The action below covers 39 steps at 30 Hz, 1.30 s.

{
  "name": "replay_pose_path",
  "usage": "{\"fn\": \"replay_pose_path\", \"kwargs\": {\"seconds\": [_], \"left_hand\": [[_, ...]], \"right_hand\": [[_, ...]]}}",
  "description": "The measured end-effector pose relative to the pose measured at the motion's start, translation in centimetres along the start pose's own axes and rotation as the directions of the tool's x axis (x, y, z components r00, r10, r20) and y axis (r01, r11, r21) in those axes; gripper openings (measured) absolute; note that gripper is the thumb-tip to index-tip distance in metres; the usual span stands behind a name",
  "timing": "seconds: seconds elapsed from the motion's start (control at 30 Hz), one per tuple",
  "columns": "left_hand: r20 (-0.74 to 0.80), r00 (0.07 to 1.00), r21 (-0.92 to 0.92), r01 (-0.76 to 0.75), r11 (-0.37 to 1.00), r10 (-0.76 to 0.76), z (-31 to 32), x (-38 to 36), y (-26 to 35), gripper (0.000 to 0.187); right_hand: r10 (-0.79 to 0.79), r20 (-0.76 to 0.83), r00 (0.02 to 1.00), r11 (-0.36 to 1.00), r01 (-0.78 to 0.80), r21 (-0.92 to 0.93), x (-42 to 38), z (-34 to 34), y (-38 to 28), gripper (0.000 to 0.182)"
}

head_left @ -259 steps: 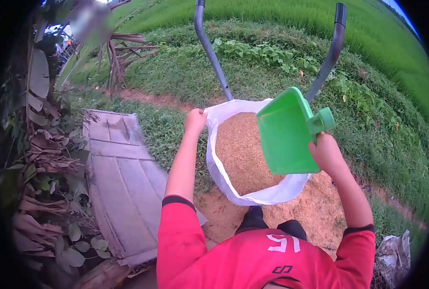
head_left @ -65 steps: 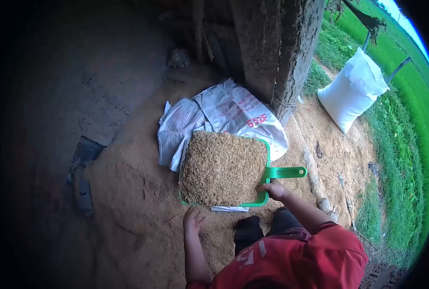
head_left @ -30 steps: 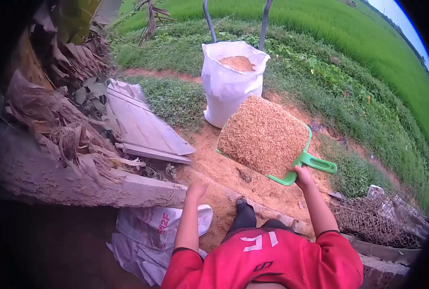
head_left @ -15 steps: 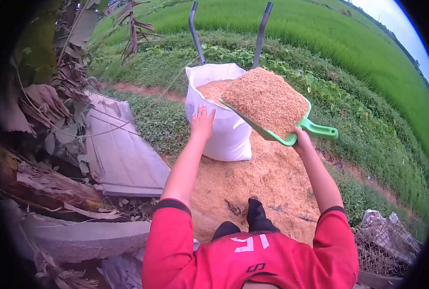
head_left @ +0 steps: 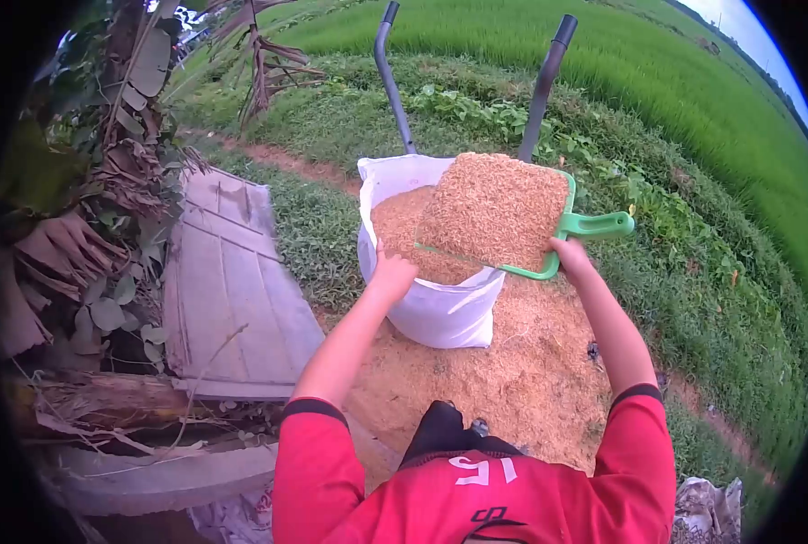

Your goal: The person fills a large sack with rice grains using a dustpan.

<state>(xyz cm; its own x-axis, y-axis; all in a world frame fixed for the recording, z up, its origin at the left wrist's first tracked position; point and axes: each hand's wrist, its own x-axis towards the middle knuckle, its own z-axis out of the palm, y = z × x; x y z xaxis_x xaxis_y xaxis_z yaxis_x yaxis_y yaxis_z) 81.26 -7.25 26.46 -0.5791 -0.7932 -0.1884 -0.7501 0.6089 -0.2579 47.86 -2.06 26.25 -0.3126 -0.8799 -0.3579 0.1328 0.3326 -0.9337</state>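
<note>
Scoop [head_left: 569,192] at one o'clock, over bag [head_left: 445,317]; held with right hand [head_left: 571,257] closed at handle [head_left: 608,225]. Left hand [head_left: 393,273] at eleven o'clock, against rim [head_left: 463,286], grip unclear. Grasp by handle, keep level: husks [head_left: 499,201] probably light, spill-prone.

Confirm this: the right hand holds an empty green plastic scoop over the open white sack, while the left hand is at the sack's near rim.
No: the head view shows the green plastic scoop heaped with tan husks, not empty. The right hand does hold it over the open white sack, with the left hand at the near rim.
</note>
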Motion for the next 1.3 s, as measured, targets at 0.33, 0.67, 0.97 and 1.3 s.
{"fn": "replay_pose_path", "kwargs": {"seconds": [0.33, 0.67, 0.97, 1.3], "left_hand": [[-0.078, 0.983, -0.326, -0.18, 0.928, 0.164, -0.8, -0.4, -4.4, 0.007], [-0.089, 0.988, -0.433, -0.15, 0.889, 0.123, -1.6, 0.9, -5.4, 0.005], [-0.106, 0.994, -0.471, -0.032, 0.882, -0.021, -1.9, 1.7, -4.3, 0.004], [-0.012, 0.998, -0.497, 0.049, 0.866, -0.063, -2.4, 2.7, -4.0, 0.005]], "right_hand": [[-0.196, 0.308, 0.931, 0.68, 0.355, -0.642, 11.3, 8.0, -5.7, 0.047], [-0.161, 0.399, 0.903, 0.062, 0.412, -0.909, 14.1, 15.9, -13.9, 0.026], [-0.28, 0.652, 0.705, -0.296, 0.582, -0.757, 16.1, 17.5, -13.7, 0.011], [-0.478, 0.632, 0.61, -0.283, 0.574, -0.768, 17.6, 17.6, -14.6, 0.007]]}}
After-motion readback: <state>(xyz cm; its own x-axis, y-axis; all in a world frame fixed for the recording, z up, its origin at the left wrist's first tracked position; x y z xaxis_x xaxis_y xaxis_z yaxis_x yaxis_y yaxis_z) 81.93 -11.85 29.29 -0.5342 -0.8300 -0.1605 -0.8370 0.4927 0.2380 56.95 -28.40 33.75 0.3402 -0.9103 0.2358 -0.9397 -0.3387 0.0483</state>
